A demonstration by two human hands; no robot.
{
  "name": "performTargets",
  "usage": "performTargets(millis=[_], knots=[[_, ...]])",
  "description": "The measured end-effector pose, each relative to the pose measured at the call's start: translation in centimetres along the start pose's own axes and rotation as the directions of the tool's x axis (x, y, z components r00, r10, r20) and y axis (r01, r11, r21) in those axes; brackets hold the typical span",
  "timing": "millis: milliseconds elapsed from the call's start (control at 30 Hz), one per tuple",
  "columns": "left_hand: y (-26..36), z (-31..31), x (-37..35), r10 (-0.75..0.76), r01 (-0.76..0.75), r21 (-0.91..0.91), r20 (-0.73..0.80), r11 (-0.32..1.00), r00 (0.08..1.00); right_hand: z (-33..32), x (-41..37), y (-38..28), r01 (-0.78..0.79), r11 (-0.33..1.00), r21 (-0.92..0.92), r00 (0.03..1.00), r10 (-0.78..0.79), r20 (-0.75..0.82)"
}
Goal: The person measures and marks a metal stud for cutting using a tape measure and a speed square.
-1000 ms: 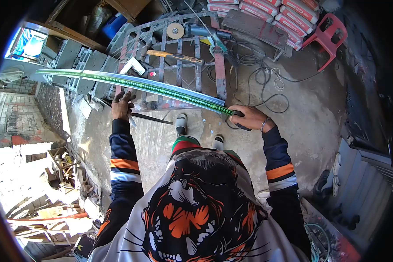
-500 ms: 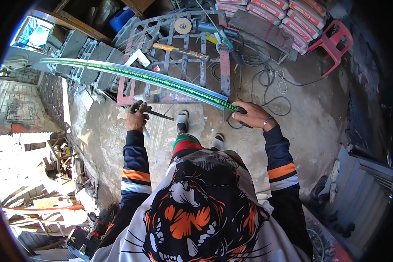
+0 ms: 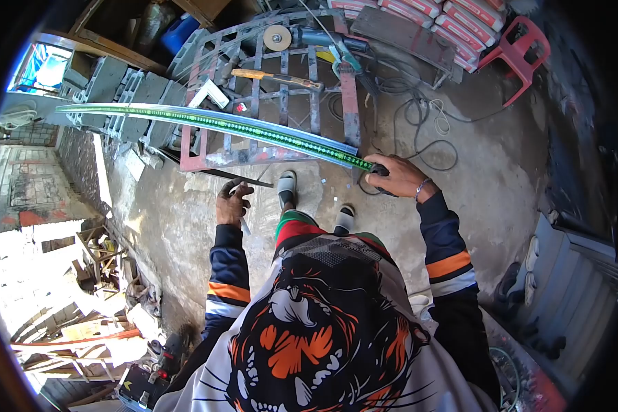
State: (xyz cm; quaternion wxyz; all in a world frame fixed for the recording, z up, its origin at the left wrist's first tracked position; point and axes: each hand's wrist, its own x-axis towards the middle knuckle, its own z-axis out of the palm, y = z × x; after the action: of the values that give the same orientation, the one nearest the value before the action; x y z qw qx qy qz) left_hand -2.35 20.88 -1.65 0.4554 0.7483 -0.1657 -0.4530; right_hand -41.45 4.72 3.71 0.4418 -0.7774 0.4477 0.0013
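My right hand is closed around the dark case of a tape measure. Its long green blade runs out to the left along a silvery metal bar, which crosses over a slatted metal frame. Below the frame's near edge, my left hand is bent with a thin white stick poking out under the palm; the grip itself is mostly hidden. A dark flat strip lies just above the left fingers.
On the frame rest an angle grinder, a cutting disc, a wooden-handled tool and a white square. Cables loop over the floor at right. A red plastic chair, stacked bags and concrete blocks stand around.
My left hand has moved right and toward me, away from the frame's edge, with the white stick. My right hand keeps the tape measure at about the same place.
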Motion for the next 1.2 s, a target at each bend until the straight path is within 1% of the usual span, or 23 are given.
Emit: performTargets(millis=[133,300,433,500,767,833,867,933,967,1000,1033,1067,1100,1133,1167,1200], knots=[[-0.5,0.3,0.2,-0.006,0.006,0.001,0.022,1.000,1.000,0.1,0.2,0.3,0.026,1.000,-0.001,1.000,-0.026,-0.004],[-0.7,0.8,0.3,-0.003,0.003,-0.007,0.027,1.000,1.000,-0.2,-0.1,-0.3,-0.012,1.000,-0.018,1.000,0.012,0.006],[-1.2,1.3,0.5,0.000,0.000,0.009,0.054,1.000,0.999,0.0,0.0,-0.1,-0.024,0.999,-0.022,1.000,0.024,0.000],[-1.3,1.5,0.5,-0.013,0.009,0.051,0.069,0.999,0.998,0.2,0.0,0.1,-0.027,0.999,-0.025,1.000,0.027,-0.003],[-1.7,2.2,0.4,0.009,-0.016,0.067,0.107,0.998,0.994,0.0,0.2,-0.3,-0.018,0.999,-0.028,1.000,0.018,-0.016],[-1.8,2.2,0.5,-0.008,-0.001,0.082,0.102,0.997,0.995,-0.7,0.4,-1.1,-0.056,0.998,-0.022,0.996,0.058,0.068],[-1.9,2.2,0.6,-0.023,0.014,0.096,0.096,0.995,0.995,-0.4,0.4,-0.6,-0.052,0.998,-0.024,0.996,0.053,0.068],[-4.8,1.7,2.7,0.046,-0.043,-0.025,0.119,0.999,0.992,-0.1,0.6,0.5,0.115,0.993,0.020,0.993,-0.114,-0.027],[-4.2,1.4,2.5,0.045,-0.052,0.047,0.155,0.998,0.987,-1.1,0.0,-1.5,0.028,0.990,0.139,0.998,-0.036,0.052],[-6.9,1.2,3.8,0.181,-0.193,0.103,0.119,0.976,0.976,-0.4,0.0,-1.0,0.016,0.976,0.216,0.999,-0.023,0.030],[-4.5,-3.1,6.8,0.358,-0.362,0.089,0.055,0.928,0.932,-0.2,0.1,-0.2,0.033,0.982,0.186,0.999,-0.039,0.026],[-10.2,2.1,6.3,0.317,-0.300,0.319,0.001,0.899,0.948,-0.1,0.8,0.4,0.052,0.986,0.156,0.998,-0.055,0.018],[-7.5,3.0,4.6,0.278,-0.279,0.056,0.023,0.959,0.960,-0.5,0.9,0.2,-0.047,0.992,0.118,0.996,0.038,0.082],[-4.7,3.4,3.2,0.263,-0.264,0.003,0.050,0.965,0.963,-0.3,0.8,0.7,-0.031,0.996,0.078,0.999,0.028,0.033],[-4.9,4.0,4.1,0.264,-0.264,0.011,0.006,0.964,0.964,-1.1,0.5,-0.2,-0.036,0.992,0.120,0.997,0.027,0.074],[-4.2,4.3,4.7,0.309,-0.309,-0.002,-0.011,0.951,0.951,-1.6,0.5,-0.8,-0.040,0.998,0.054,0.997,0.036,0.072]])
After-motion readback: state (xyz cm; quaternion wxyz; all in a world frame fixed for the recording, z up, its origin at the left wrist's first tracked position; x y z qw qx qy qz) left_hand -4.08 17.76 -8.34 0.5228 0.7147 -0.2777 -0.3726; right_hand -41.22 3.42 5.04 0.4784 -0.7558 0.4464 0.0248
